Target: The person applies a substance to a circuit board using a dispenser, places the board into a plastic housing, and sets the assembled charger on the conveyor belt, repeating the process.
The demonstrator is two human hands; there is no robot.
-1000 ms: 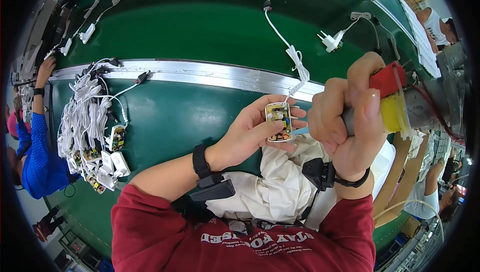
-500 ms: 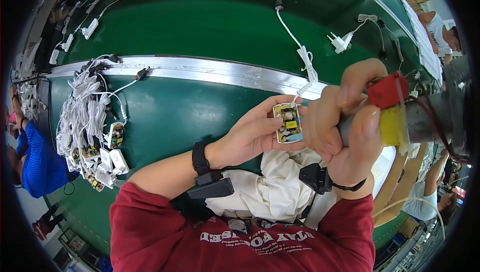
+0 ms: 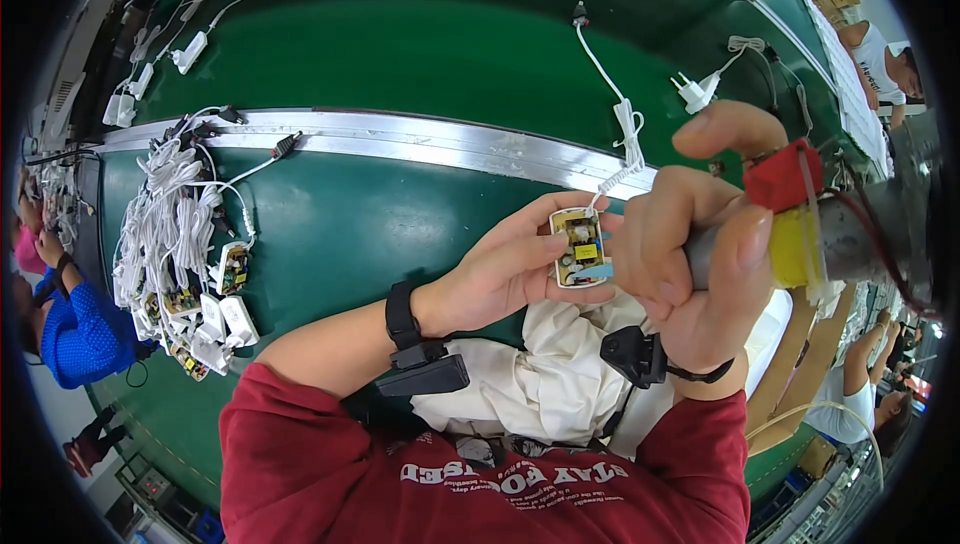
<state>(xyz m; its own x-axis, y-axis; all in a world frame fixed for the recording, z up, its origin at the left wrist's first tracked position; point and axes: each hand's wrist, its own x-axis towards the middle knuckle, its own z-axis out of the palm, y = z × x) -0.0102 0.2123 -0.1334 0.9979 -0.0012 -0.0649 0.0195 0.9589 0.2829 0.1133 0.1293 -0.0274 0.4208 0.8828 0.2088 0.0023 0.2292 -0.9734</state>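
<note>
My left hand (image 3: 510, 254) holds an opened power adapter (image 3: 579, 249), a white half-case with a circuit board facing up. Its thumb presses on the board's left edge. A coiled white cable runs from the case's far end onto the green belt. My right hand (image 3: 700, 234) is wrapped round a grey cylindrical tool (image 3: 870, 234) with yellow tape and a red block (image 3: 785, 174) on it. My right index finger is raised near that block. Light-blue tips (image 3: 598, 271) show between my right fingers and the board; how they join the tool is hidden.
At the left lies a heap of white cables (image 3: 165, 214) with open adapter boards. A metal rail (image 3: 400, 144) separates the near surface from the green belt, where a plug adapter (image 3: 696, 92) lies. White cloth (image 3: 560, 374) covers my lap. Other people sit left and right.
My right hand and the tool have shifted slightly right, and the index finger has lifted. The adapters and cable on the far belt have moved right. My left hand stays nearly still.
</note>
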